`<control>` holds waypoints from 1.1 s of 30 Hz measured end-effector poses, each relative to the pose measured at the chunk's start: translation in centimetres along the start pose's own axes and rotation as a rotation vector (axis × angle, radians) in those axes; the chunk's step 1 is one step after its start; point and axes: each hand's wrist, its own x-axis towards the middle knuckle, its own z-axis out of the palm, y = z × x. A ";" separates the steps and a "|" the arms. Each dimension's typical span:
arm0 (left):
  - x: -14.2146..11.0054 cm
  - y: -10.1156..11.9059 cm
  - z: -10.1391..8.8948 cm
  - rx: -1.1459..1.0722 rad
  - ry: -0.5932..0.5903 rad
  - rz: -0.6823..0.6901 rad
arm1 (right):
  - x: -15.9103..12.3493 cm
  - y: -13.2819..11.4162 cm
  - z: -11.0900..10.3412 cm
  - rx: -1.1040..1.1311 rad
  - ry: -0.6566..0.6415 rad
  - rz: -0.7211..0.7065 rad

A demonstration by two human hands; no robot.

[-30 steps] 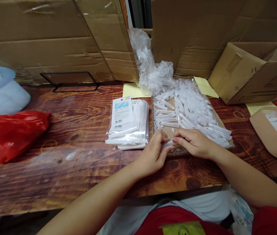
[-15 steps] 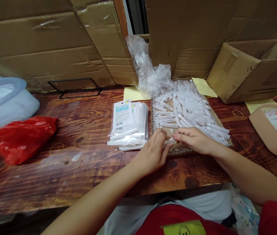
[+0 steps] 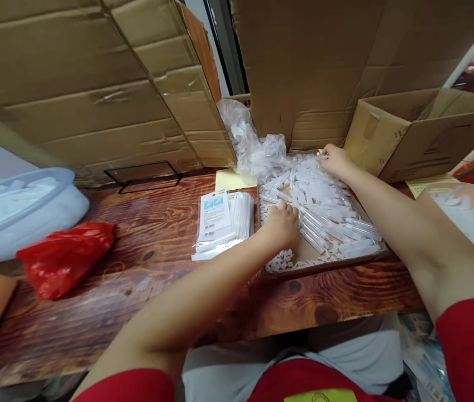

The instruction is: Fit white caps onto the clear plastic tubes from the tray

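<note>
The left hand (image 3: 282, 226) is sitting over the left half of the cardboard tray (image 3: 306, 252), the right hand (image 3: 334, 158) over its far edge, both grasps being impossible to tell.

Single head-worn view, taken from above the wearer's lap, facing forward and steeply down across the table (image 3: 358, 298). Shirt (image 3: 299, 382) cropped at bottom edge, very near the lens. Both hands and the tray (image 3: 303, 254) sit mid-range, right of centre. Cardboard wall (image 3: 65, 89) closes the far side; tub (image 3: 48, 220) cut by left edge.
</note>
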 end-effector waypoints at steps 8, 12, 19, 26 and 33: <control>1.1 -0.3 0.8 -0.065 0.039 -0.005 | -4.8 -1.4 -0.7 0.042 0.097 -0.261; 0.1 -2.6 -0.8 -0.174 0.134 -0.020 | -9.8 -2.3 -2.7 0.142 -0.035 -0.463; -4.0 -6.0 -1.7 -1.253 0.386 -0.047 | -16.8 -4.8 -1.1 -0.102 -0.593 -0.786; -7.2 -4.5 -0.4 -1.956 0.337 -0.145 | -16.8 -5.5 2.2 -0.380 -0.462 -0.787; -7.6 -3.2 1.4 -2.210 0.322 -0.191 | -16.5 -4.4 3.1 -0.075 -0.304 -0.779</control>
